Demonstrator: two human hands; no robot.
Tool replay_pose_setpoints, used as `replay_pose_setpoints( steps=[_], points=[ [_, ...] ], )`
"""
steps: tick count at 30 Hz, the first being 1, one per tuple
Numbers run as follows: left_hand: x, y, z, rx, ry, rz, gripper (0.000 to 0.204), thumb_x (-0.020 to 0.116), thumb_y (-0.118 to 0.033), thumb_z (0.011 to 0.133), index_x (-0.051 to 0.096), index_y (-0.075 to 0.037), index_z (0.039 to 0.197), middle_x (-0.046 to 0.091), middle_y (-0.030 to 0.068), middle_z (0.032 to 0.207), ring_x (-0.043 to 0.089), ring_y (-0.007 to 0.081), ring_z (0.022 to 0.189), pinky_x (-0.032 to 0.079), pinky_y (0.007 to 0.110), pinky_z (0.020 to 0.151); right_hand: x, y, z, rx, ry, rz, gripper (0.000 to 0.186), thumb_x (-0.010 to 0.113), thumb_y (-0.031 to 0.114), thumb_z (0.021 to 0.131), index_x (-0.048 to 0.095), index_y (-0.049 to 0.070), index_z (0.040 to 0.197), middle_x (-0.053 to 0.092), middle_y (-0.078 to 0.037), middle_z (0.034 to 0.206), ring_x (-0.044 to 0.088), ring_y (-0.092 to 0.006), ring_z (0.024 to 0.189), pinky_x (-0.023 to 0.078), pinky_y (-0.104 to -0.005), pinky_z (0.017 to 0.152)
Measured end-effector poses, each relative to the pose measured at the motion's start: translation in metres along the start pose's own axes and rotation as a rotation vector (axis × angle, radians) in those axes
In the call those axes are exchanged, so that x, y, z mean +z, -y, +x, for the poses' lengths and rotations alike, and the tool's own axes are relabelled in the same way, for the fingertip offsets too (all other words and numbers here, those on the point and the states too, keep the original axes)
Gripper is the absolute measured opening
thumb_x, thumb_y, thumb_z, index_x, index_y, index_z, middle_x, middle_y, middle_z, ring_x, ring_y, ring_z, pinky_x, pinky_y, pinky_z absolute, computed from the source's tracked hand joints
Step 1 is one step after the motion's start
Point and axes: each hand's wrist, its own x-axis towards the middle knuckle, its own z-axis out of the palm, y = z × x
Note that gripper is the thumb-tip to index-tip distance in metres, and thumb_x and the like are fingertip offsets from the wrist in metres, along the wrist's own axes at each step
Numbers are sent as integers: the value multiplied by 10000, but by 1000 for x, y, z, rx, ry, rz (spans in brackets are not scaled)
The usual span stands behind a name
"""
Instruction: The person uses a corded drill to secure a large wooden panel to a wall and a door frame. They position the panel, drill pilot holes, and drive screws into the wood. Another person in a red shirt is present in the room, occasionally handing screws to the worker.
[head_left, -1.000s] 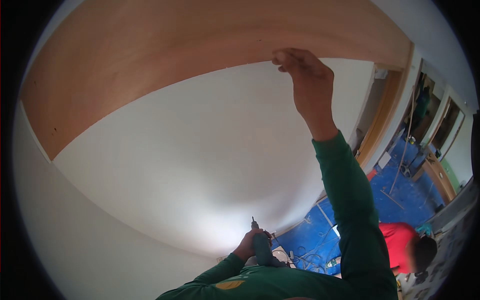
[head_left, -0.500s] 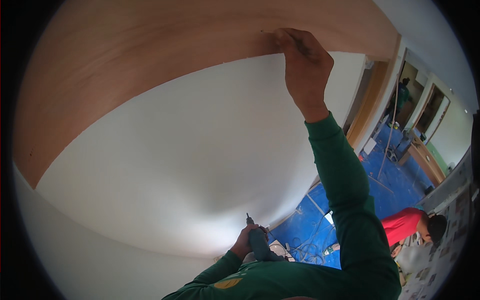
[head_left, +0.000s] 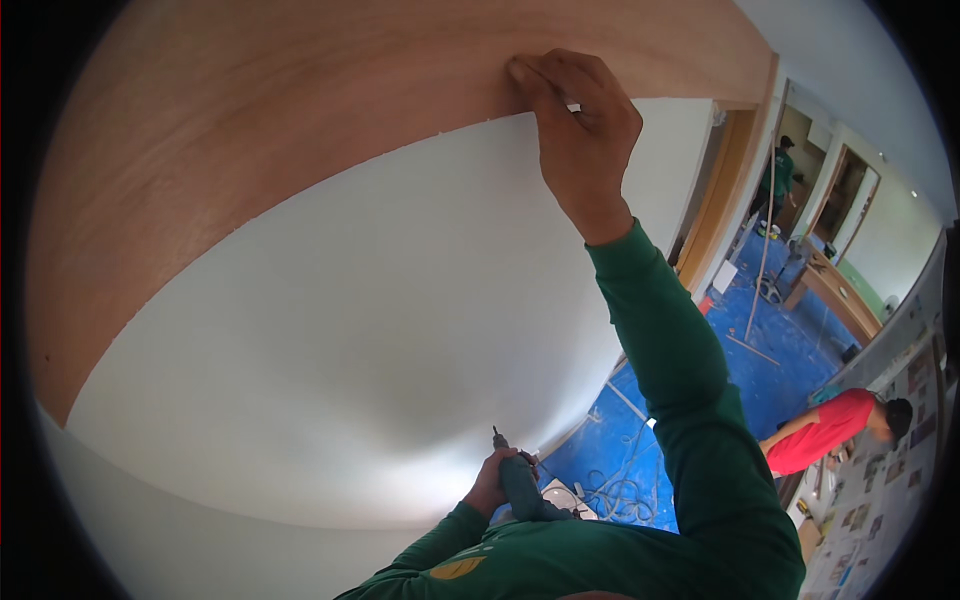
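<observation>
- Head view: a power drill (head_left: 520,490) sits low in the middle, near the wearer's torso, its thin bit (head_left: 495,432) pointing up before the white wall (head_left: 350,300).
- It looks rigid and probably weighty for one hand, with a hard casing that could turn slippery if dusty; the slender bit is likely its most fragile part. The best hold would be round the main body or handle, clear of the bit.
- The left hand (head_left: 486,487) is wrapped around the drill's body below the nose, fingers curled in.
- The right hand (head_left: 590,135) is raised at the lower part of the wooden panel (head_left: 300,110), thumb and fingertips drawn together. I cannot tell whether something small is pinched there, or whether the tips touch the wood.
- The panel seems stiff and smooth, running in a band above the white wall.
- Beyond the right arm, loose cables (head_left: 620,498) lie on a blue floor covering (head_left: 800,350).
- At right, a person in a red shirt (head_left: 825,435) leans forward; farther off stands a worker in green (head_left: 780,175).
</observation>
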Motion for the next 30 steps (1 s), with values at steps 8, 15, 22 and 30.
replay_pose_setpoints(
  steps=[8,15,22,30],
  points=[
    [-8,0,4,-68,69,-43,355,633,-315,926,657,27,1016,664,189,959,685,322,915,590,467,845,-24,20,-13,217,77,68,351,791,39,899,711,29,1240,770,-58,1029,733,-170,936,584,-298,794],
    [-12,8,10,-100,102,-44,364,631,-319,928,656,31,1027,667,183,954,686,322,910,590,474,847,-21,28,1,186,78,29,185,760,109,952,784,30,1118,787,-67,946,728,-144,874,562,-260,810],
    [-12,14,17,-102,117,14,403,606,-345,937,667,38,1047,688,210,941,707,342,876,600,505,845,-27,19,7,271,160,-39,198,756,140,957,783,11,1106,798,-64,968,714,-143,847,549,-262,823],
    [-19,21,30,-159,117,-34,365,618,-320,930,677,29,1019,693,199,939,708,340,861,601,493,837,-41,15,-22,-36,197,-270,512,527,-102,930,608,33,1417,744,-126,1128,719,-211,980,568,-316,868]
  ],
)
